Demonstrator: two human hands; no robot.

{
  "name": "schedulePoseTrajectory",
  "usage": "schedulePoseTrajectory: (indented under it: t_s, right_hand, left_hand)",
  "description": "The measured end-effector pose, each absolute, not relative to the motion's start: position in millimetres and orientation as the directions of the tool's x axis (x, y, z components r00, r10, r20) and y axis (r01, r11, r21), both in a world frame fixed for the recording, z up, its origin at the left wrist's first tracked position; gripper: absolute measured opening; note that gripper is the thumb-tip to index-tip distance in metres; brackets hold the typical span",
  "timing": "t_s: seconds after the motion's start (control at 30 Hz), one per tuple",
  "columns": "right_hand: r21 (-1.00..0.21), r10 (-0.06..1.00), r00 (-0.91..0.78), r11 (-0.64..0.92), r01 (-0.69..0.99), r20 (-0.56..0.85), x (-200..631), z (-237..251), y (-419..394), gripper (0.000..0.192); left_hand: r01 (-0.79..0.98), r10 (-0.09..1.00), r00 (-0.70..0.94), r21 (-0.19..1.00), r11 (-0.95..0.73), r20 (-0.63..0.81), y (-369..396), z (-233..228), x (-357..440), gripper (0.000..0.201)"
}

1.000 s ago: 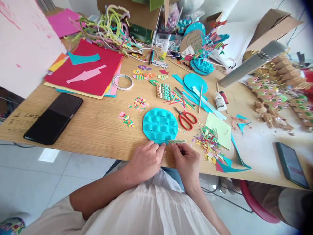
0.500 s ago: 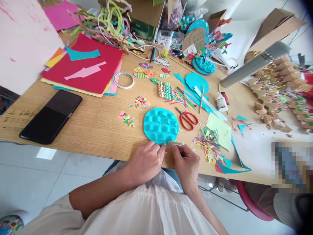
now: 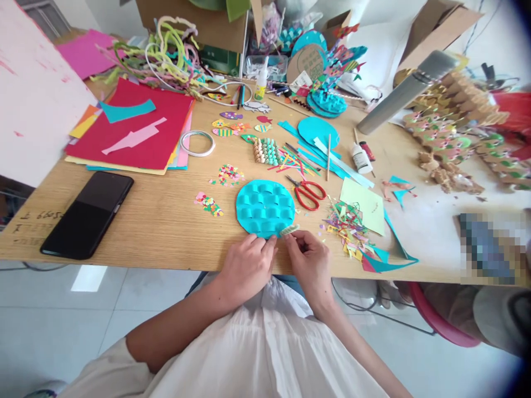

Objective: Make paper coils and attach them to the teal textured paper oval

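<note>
Messy craft table (image 3: 166, 221): the twisted strip (image 3: 289, 229) got shorter, now tucked against the blue disc (image 3: 265, 208); right hand (image 3: 309, 262) pinches it, left hand (image 3: 249, 265) pinches the disc's edge.

The scissors (image 3: 307, 192) lie just right of the round disc (image 3: 265, 208); the phone (image 3: 88, 213) lies far left of it.

You get bright, even daylight across the wooden table (image 3: 157, 221), with only faint, soft shadows under the hands. The upper right washes out to near white, and a pixelated block (image 3: 485, 249) covers something at the right edge. Wide-lens distortion bends the edges and darkens the right-hand corners.
</note>
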State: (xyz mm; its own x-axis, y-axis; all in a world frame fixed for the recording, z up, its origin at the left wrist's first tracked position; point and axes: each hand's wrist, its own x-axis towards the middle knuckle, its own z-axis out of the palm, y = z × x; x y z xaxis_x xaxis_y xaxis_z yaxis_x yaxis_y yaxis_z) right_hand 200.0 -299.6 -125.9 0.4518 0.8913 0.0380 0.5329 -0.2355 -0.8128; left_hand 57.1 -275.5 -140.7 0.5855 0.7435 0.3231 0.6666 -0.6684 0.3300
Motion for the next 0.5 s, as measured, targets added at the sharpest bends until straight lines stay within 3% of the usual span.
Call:
schedulePoseTrajectory:
  t_s: [0.2,0.5]
  right_hand:
    - [-0.786,0.909,0.412,-0.214,0.579,0.056,202.5,-125.8,-298.8,0.026]
    - [-0.836,0.897,0.44,-0.206,0.509,0.046,201.0,-127.2,-297.1,0.025]
  left_hand:
    - [0.669,0.735,0.583,0.31,-0.676,0.345,-275.3,-140.8,57.6,0.028]
    - [0.671,0.73,0.584,0.295,-0.68,0.354,-275.5,-144.7,58.1,0.027]
